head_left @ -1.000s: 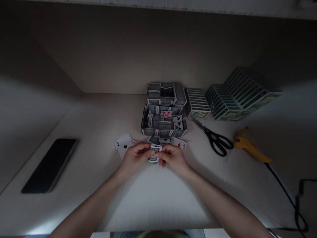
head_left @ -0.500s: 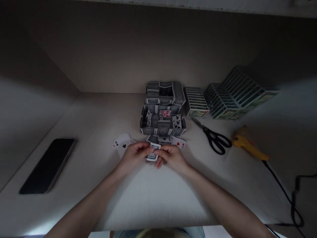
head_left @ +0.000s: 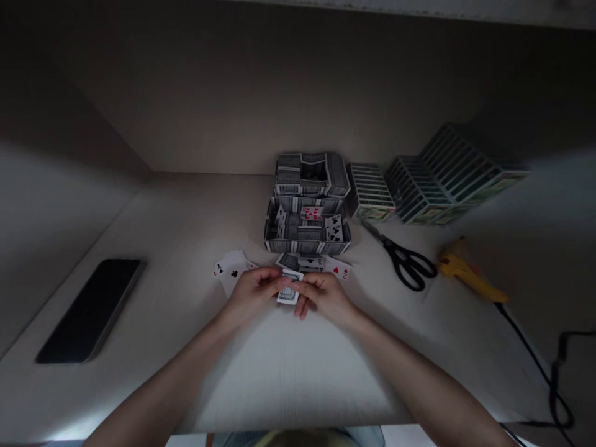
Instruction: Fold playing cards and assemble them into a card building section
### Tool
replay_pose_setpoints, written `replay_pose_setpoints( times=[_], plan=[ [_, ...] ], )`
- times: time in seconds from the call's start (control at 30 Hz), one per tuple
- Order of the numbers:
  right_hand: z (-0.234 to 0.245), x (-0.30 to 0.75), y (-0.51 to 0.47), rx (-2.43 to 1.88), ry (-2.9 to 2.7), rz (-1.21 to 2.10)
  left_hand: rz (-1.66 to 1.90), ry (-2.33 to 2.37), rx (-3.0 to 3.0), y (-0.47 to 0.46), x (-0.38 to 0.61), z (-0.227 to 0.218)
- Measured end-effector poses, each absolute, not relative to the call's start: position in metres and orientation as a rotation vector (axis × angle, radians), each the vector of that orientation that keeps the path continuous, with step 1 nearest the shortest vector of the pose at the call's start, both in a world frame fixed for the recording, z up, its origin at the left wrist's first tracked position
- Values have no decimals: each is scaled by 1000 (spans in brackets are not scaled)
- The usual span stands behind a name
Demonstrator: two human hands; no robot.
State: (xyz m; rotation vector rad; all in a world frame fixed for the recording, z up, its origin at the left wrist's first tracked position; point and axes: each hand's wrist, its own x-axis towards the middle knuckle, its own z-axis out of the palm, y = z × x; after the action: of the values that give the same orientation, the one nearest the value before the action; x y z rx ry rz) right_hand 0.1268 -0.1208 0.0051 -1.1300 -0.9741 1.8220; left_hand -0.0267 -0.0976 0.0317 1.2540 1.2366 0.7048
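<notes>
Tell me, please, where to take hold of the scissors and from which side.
Take the scissors by the black handle loops, from above on the near side. They lie flat and seem closed, blades pointing away toward the card box, loops toward the person.

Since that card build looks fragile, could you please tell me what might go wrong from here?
The left hand and right hand pinch a small card close in front of the card structure; a forward nudge could topple its walls. The glue gun lies on the table with its cord trailing off to the right; snagging it might drag the gun.
</notes>
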Motion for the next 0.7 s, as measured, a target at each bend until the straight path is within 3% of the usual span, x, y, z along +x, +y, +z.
replay_pose_setpoints(
  times=[0.7],
  plan=[
    [11, 126, -123, -1164, -1004, 1807, 772, 1189, 1213, -101, -26, 21]
  ],
)
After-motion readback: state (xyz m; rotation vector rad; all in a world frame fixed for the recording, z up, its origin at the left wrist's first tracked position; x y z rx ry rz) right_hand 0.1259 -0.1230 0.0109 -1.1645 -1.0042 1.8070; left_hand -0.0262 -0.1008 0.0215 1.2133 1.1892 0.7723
